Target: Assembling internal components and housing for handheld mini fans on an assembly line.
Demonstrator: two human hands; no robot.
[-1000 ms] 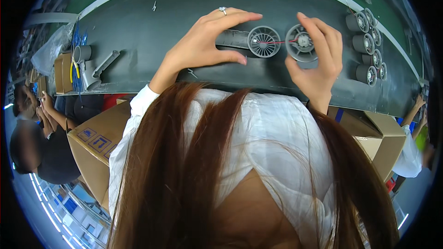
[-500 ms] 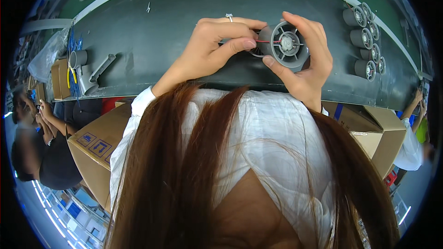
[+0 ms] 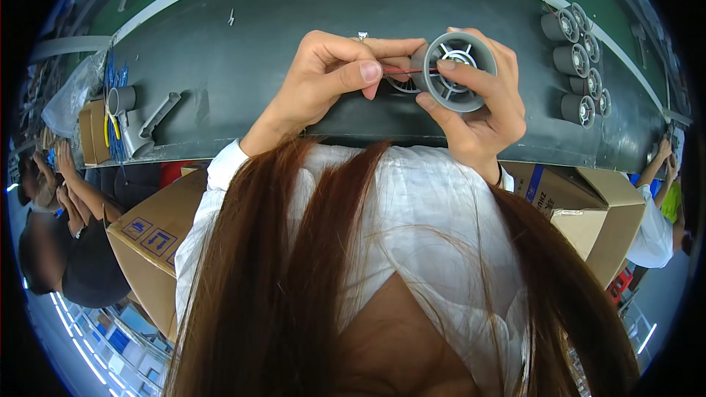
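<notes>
A grey round fan housing (image 3: 432, 82) with a spoked hub is held above the dark table, its open end tilted up at me. My right hand (image 3: 491, 103) grips it, thumb against the lower rim, index finger bent into the opening onto the hub, other fingers round the far side. My left hand (image 3: 323, 77) pinches thin red and dark wires (image 3: 398, 71) between thumb and fingers. They run to the housing's left side, where its extended index finger reaches the wall. Below the wires, another spoked round part (image 3: 403, 86) shows partly.
Several similar grey fans (image 3: 572, 59) stand at the right. At the left are a grey pipe fitting (image 3: 137, 134), a grey channel piece (image 3: 162, 112), blue wires (image 3: 115, 77) and a plastic bag (image 3: 73, 99). Cardboard boxes (image 3: 151, 231) flank me. Other people sit at both sides.
My right index finger has moved from the far rim into the housing's opening. My left hand has shifted slightly left, and its fingers now pinch the wires farther from the housing.
</notes>
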